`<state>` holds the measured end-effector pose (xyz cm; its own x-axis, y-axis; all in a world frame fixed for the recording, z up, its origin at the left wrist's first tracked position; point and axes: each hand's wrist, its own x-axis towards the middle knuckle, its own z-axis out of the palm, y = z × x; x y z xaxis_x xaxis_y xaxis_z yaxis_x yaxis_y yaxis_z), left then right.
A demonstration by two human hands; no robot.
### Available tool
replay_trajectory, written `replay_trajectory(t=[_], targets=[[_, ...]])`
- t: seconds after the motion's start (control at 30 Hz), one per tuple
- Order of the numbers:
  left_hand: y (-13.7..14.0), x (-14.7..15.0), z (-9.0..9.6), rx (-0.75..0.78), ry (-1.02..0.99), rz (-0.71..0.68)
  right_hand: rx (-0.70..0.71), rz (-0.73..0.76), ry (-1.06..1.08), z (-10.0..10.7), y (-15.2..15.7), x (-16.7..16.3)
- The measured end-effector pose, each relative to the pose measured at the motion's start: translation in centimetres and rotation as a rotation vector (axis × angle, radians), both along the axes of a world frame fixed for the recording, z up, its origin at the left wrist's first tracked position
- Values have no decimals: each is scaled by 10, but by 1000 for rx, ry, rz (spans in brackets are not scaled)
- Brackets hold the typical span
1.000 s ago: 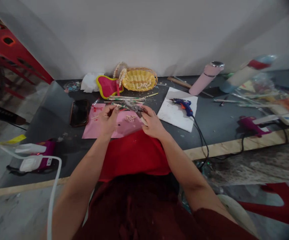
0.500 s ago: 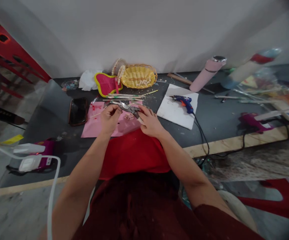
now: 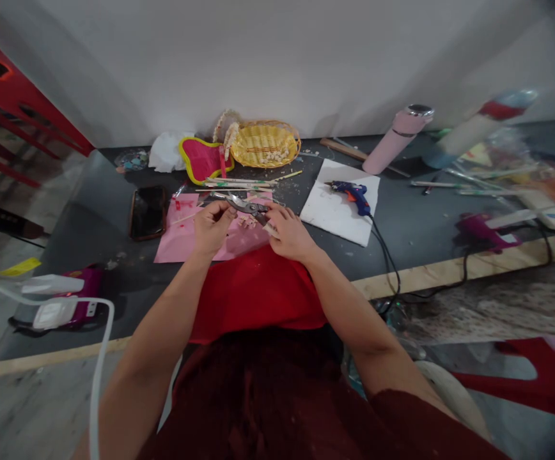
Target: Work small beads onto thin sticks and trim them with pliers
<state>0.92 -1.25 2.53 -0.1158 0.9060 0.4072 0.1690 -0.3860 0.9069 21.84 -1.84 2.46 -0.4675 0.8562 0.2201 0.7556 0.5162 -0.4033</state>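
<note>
My right hand (image 3: 289,235) is wrapped around the handles of a pair of pruning shears (image 3: 249,207), whose blades point to the left. Close to those blades, my left hand (image 3: 211,225) is pinched together; whatever lies between its fingertips is too small to make out. Under both hands a pink sheet (image 3: 174,246) lies on the dark table, with small pale cut pieces (image 3: 247,222) on it. Just beyond the hands, several thin patterned sticks (image 3: 239,183) lie side by side.
A yellow wicker basket (image 3: 253,142) with small pieces inside stands by the wall, beside a pink, yellow-rimmed shape (image 3: 203,160). A phone (image 3: 148,213) lies left. To the right are a blue glue gun (image 3: 354,195) on a white board (image 3: 320,201), its cord trailing, and a pink bottle (image 3: 397,139).
The view has shifted very slightly. Both hands and the shears stay in nearly the same place over the pink sheet, with no clear change of grip.
</note>
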Motion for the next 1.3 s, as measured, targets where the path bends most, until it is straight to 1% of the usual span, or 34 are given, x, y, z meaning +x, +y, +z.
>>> replay_trajectory(t=[0.1, 0.3, 0.5, 0.67, 0.87, 0.93, 1.0, 1.1, 1.17, 1.3], targets=[[-1, 2, 3, -18, -5, 0, 5, -48, 65, -2, 1, -2], [-5, 5, 8, -11, 37, 27, -10, -75, -76, 3, -2, -3], [-4, 3, 5, 4, 35, 2, 16, -92, -86, 6, -6, -4], [-3, 4, 1, 7, 57, -16, -8, -115, -95, 5, -5, -2], [-5, 3, 6, -9, 124, 33, -25, -104, -106, 7, -3, -2], [-6, 2, 7, -19, 145, 19, -41, -86, -124, 10, -3, -2], [-6, 0, 8, -34, 132, -16, -56, -63, -136, 12, -2, 0], [-4, -1, 7, -56, 105, -27, -57, -36, -133, 13, -2, 3], [-2, -2, 6, -68, 27, -44, -54, -22, -133, 13, -1, 4], [0, -2, 6, -187, -116, -138, -47, -2, -148, 12, 0, 8]])
